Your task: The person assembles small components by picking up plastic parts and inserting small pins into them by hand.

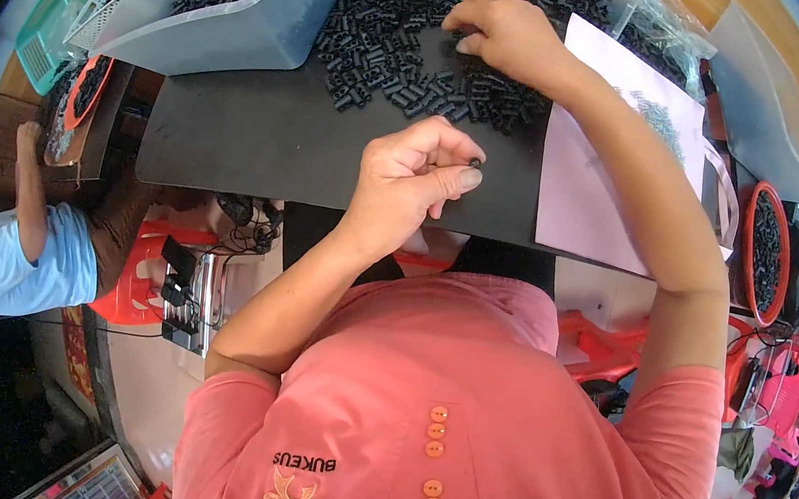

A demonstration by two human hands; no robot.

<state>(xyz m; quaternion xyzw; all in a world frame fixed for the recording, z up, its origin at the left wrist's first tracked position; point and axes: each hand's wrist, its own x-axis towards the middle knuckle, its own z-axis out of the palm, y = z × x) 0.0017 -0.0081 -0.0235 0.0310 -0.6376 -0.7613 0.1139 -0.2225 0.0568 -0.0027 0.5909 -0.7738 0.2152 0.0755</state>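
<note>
Black small part (pixel 475 163) sat pinched in the left hand (pixel 411 176) at frame centre; the right hand (pixel 509 32) rested, fingers curled, on the pile of black parts (pixel 393 67) covering the upper worktop (pixel 263 136).

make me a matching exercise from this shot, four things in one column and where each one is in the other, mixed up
Things:
1. left hand
2. right hand
3. pale sheet
4. red round tray

Places:
A. far right, beyond the mat's edge, filled with black parts
B. resting on the heap of small black parts
C. lying over the right end of the black mat
D. above the mat's near edge, pinching one small black piece

Pairs: 1-D, 2-B, 3-C, 4-A
</note>
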